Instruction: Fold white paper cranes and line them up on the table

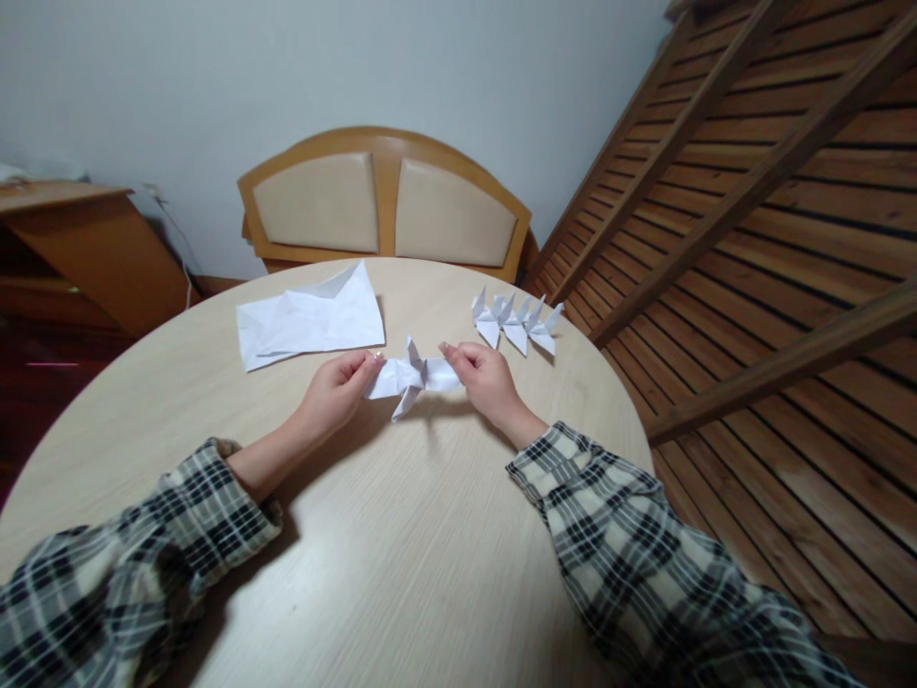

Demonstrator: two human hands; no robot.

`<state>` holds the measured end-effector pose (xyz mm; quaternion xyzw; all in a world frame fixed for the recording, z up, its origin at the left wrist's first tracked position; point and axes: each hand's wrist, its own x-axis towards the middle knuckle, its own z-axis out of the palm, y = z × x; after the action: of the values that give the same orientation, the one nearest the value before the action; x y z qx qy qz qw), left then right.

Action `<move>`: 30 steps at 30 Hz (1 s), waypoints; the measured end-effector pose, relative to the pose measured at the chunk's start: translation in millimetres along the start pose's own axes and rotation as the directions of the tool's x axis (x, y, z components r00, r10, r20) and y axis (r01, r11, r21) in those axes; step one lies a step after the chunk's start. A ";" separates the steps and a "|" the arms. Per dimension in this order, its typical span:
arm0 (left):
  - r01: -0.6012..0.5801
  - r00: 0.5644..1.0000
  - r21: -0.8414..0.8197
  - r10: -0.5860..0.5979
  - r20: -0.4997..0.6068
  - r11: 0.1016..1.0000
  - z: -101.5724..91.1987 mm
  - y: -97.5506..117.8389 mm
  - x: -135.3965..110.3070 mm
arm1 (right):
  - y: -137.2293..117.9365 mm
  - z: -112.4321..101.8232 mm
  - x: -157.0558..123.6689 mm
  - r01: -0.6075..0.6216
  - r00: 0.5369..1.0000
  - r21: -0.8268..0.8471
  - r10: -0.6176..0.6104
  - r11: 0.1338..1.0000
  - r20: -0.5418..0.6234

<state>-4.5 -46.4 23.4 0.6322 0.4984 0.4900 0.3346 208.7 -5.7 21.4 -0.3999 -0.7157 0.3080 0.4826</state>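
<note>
A white origami crane (411, 376) is stretched between my two hands, just above the table. My left hand (336, 390) pinches its left wing between thumb and fingers. The right wing is gripped the same way by my right hand (489, 382). From the crane's middle, one narrow point sticks up and away, another down toward me. Beyond my right hand, several finished white paper cranes (516, 323) stand in a row with wings touching or close together. Past my left hand lie folded white paper sheets (311, 320), one edge raised.
The round pale wooden table (401, 573) fills the middle. Behind it stands a wooden headboard (391, 205) with cream panels, against a pale wall. A wooden slatted screen (780, 287) leans along the right, and a wooden desk (78, 239) stands at left.
</note>
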 end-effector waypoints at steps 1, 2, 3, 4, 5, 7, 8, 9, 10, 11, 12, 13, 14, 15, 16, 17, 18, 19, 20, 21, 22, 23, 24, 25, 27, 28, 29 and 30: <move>-0.002 1.000 -0.004 0.002 -0.010 1.000 0.5 -0.3 0.0 | 0.1 0.1 0.1 -0.003 1.000 0.000 0.003 1.000 -0.002; -0.003 1.000 -0.006 0.003 -0.012 1.000 0.8 -0.5 0.0 | 0.3 0.1 0.2 -0.006 1.000 -0.001 0.006 1.000 0.000; -0.005 1.000 -0.007 0.004 -0.011 1.000 0.8 -0.4 0.0 | 0.4 0.0 0.3 -0.009 1.000 -0.002 0.009 1.000 0.004; -0.006 1.000 -0.006 0.006 -0.004 1.000 0.5 0.0 -0.1 | 0.5 -0.2 0.3 -0.011 1.000 -0.003 0.011 1.000 0.010; -0.006 1.000 -0.004 0.006 0.008 1.000 -0.1 0.6 0.0 | 0.7 -0.4 0.4 -0.014 1.000 -0.004 0.014 1.000 0.018; 0.000 0.999 -0.004 0.000 0.042 1.000 -1.8 2.5 0.2 | 1.3 -1.1 0.3 -0.019 0.999 -0.002 0.019 1.000 0.036; 0.003 0.998 -0.006 -0.003 0.062 1.000 -2.7 3.4 0.3 | 1.6 -1.4 0.3 -0.018 0.999 0.002 0.018 1.000 0.046; 0.005 0.997 -0.008 -0.005 0.080 1.000 -3.5 4.1 0.4 | 2.0 -1.7 0.2 -0.015 0.998 0.008 0.015 1.000 0.055; 0.006 0.996 -0.009 -0.005 0.091 1.000 -4.2 4.5 0.5 | 2.4 -1.9 0.2 -0.011 0.998 0.014 0.010 1.000 0.063; 0.004 0.995 -0.009 -0.003 0.097 1.000 -4.6 4.5 0.4 | 2.7 -2.1 0.2 -0.006 0.997 0.017 0.005 1.000 0.070; 0.005 0.995 -0.011 -0.004 0.101 1.000 -4.8 4.2 0.3 | 2.9 -2.2 0.1 -0.004 0.997 0.017 0.003 1.000 0.077; 0.007 0.995 -0.015 -0.006 0.098 1.000 -4.8 3.5 0.1 | 3.1 -2.3 0.1 -0.005 0.997 0.013 0.004 1.000 0.081; 0.014 0.995 -0.022 -0.011 0.096 1.000 -4.5 2.5 -0.2 | 3.3 -2.3 0.1 -0.009 0.997 0.008 0.008 1.000 0.082; 0.020 0.995 -0.028 -0.017 0.094 0.999 -4.1 1.4 -0.4 | 3.5 -2.3 0.1 -0.013 0.997 0.004 0.013 1.000 0.081; 0.025 0.995 -0.032 -0.022 0.093 0.999 -3.7 0.3 -0.6 | 3.7 -2.2 0.0 -0.018 0.997 0.003 0.017 1.000 0.081; 0.029 0.995 -0.031 -0.026 0.092 0.999 -3.3 -0.8 -0.7 | 4.0 -2.1 -0.1 -0.022 0.996 0.006 0.021 1.000 0.081; 0.031 0.995 -0.026 -0.028 0.093 0.999 -3.0 -1.9 -0.7 | 4.5 -2.0 -0.2 -0.025 0.996 0.011 0.024 1.000 0.083; 0.033 0.995 -0.019 -0.031 0.099 0.999 -2.9 -2.8 -0.6 | 5.1 -1.9 -0.3 -0.029 0.996 0.016 0.028 0.999 0.087; 0.035 0.994 -0.013 -0.033 0.108 0.999 -2.8 -3.7 -0.4 | 5.9 -1.8 -0.4 -0.033 0.995 0.021 0.031 0.999 0.093; 0.037 0.992 -0.009 -0.036 0.117 0.999 -2.8 -4.5 -0.2 | 6.8 -1.8 -0.5 -0.036 0.995 0.024 0.033 0.999 0.099; 0.041 0.991 -0.007 -0.040 0.127 0.999 -2.9 -5.2 0.0 | 7.7 -1.9 -0.6 -0.038 0.994 0.026 0.035 0.999 0.105; 0.045 0.990 -0.006 -0.044 0.133 0.999 -3.0 -6.0 0.2 | 8.6 -1.9 -0.6 -0.038 0.993 0.028 0.035 0.999 0.109; 0.050 0.990 -0.005 -0.049 0.135 0.999 -3.2 -6.7 0.3 | 9.4 -2.0 -0.6 -0.037 0.993 0.027 0.034 0.999 0.111; 0.054 0.989 -0.004 -0.052 0.136 0.999 -3.4 -7.5 0.4 | 10.1 -2.1 -0.7 -0.034 0.993 0.025 0.031 0.999 0.110; 0.053 0.990 0.003 -0.053 0.129 0.999 -4.1 -9.1 0.8 | 11.3 -2.4 -0.7 -0.029 0.994 0.015 0.027 0.999 0.104; 0.047 0.992 0.009 -0.047 0.121 0.999 -4.7 -9.9 1.1 | 11.9 -2.5 -0.6 -0.028 0.995 0.008 0.027 1.000 0.100; 0.037 0.993 0.016 -0.038 0.110 0.999 -5.3 -10.7 1.5 | 12.6 -2.7 -0.5 -0.029 0.995 0.000 0.029 1.000 0.095; 0.027 0.995 0.021 -0.029 0.098 0.999 -6.1 -11.4 2.0 | 13.3 -2.9 -0.4 -0.031 0.996 -0.006 0.031 1.000 0.089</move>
<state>-13.8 -41.6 15.4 0.6517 0.4949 0.4487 0.3592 215.1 0.6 11.2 -0.3979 -0.7310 0.3313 0.4445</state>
